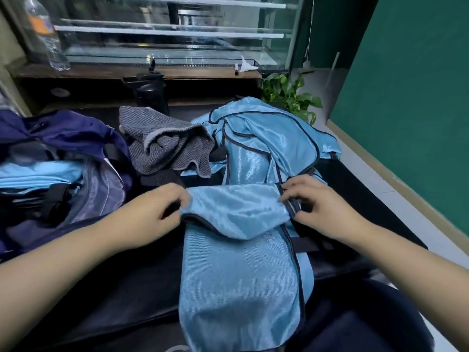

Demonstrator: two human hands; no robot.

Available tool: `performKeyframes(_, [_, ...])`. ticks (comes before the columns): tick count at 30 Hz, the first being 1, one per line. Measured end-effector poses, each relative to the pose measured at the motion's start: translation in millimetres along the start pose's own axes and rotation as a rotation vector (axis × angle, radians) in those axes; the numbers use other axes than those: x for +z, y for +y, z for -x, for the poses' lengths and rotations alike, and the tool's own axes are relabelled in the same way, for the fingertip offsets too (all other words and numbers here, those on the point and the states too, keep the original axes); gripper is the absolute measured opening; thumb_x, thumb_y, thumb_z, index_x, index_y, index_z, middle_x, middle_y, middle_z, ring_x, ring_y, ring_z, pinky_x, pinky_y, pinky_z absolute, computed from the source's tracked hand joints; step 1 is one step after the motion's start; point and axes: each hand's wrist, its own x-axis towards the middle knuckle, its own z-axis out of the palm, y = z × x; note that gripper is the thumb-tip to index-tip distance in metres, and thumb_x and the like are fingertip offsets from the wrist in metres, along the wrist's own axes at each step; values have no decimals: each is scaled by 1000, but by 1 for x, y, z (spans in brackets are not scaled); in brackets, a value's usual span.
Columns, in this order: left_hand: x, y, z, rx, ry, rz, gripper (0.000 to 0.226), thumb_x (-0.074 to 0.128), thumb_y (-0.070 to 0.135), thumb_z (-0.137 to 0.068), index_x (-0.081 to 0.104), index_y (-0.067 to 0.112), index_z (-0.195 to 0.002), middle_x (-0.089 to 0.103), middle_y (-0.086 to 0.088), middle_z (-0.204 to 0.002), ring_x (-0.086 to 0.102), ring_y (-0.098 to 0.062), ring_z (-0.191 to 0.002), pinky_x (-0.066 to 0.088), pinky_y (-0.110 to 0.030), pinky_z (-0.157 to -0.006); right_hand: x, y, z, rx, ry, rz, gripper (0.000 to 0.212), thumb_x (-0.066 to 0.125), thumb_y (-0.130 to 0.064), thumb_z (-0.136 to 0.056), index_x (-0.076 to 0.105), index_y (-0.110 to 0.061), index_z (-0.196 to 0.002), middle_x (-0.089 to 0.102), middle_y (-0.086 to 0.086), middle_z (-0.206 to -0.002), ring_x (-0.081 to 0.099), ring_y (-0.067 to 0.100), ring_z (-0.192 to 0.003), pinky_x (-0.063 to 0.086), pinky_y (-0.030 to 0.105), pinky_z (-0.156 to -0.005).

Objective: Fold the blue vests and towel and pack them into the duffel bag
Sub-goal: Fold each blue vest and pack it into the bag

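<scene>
Left hand (pixel 165 201) and right hand (pixel 314 199) fingers pinch the folded end of the shiny light-blue mesh vest (pixel 238 250); the slippery fabric may slide, undoing the fold.

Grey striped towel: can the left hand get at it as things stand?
Probably yes, once freed: the grey striped towel lies uncovered just beyond the left hand, which is pinching the light blue mesh vest.

duffel bag (pixel 76 158) left, towel (pixel 165 146) behind centre, vests (pixel 266 148) right
</scene>
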Motion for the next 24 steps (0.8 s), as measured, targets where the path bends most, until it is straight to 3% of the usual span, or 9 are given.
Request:
performKeyframes(3, [11, -2, 13, 115, -183, -264, 8, 40, 32, -84, 41, 37, -90, 53, 11, -102, 55, -9, -94, 42, -24, -84, 5, 7, 16, -27, -96, 82, 28, 69, -13, -76, 68, -26, -101, 44, -15, -126, 43, -8, -119, 29, 7, -100])
performKeyframes(7, [20, -1, 15, 189, -155, -441, 23, 31, 18, -72, 44, 32, -86, 56, 6, -104, 59, -21, -100, 48, -33, -81, 6, 13, 26, -9, -186, 155, 43, 69, -6, -80, 60, -29, -115, 35, -23, -131, 37, -12, -121, 26, 5, -101])
performKeyframes(10, [29, 19, 7, 213, -110, -416, 22, 38, 19, -79, 56, 25, -90, 60, 4, -99, 61, -20, -94, 42, -31, -81, 5, 8, 29, 122, -150, 139, 44, 69, -17, -83, 46, -32, -117, 49, -21, -111, 52, -3, -98, 43, 15, -87])
performKeyframes(13, [48, 37, -3, 247, -141, -349, 29, 43, 38, -89, 58, 23, -109, 60, 5, -112, 57, -15, -104, 41, -29, -91, 5, 0, 30, 248, -169, 198, 25, 66, -31, -84, 45, -26, -96, 59, -11, -82, 54, 6, -70, 48, 29, -72])
performKeyframes(15, [64, 49, -10, 255, -194, -342, 47, 42, 52, -88, 53, 26, -125, 55, 5, -130, 47, -11, -120, 39, -27, -101, 5, -5, 31, 226, -206, 273, 20, 62, -42, -79, 52, -26, -84, 60, -10, -78, 53, 5, -71, 48, 33, -76])
performKeyframes(18, [86, 65, -21, 180, -304, -343, 64, 30, 59, -89, 22, 37, -148, 17, 12, -158, 10, -8, -144, 9, -30, -115, 4, -6, 33, 233, -360, 416, 28, 62, -56, -76, 58, -31, -89, 60, -14, -90, 52, 6, -90, 41, 30, -89])
performKeyframes(20, [96, 72, -27, 131, -347, -362, 59, 29, 54, -96, 4, 45, -149, -3, 18, -159, -8, -6, -146, -5, -34, -116, 3, 0, 33, 250, -412, 429, 26, 66, -56, -77, 56, -35, -88, 58, -14, -90, 50, 3, -91, 34, 27, -90])
performKeyframes(24, [102, 73, -33, 93, -369, -336, 53, 28, 48, -101, 1, 51, -146, -9, 18, -159, -16, -6, -145, -12, -39, -118, -6, 13, 35, 244, -480, 444, 21, 63, -47, -86, 51, -34, -74, 58, -13, -87, 45, -4, -87, 25, 24, -97])
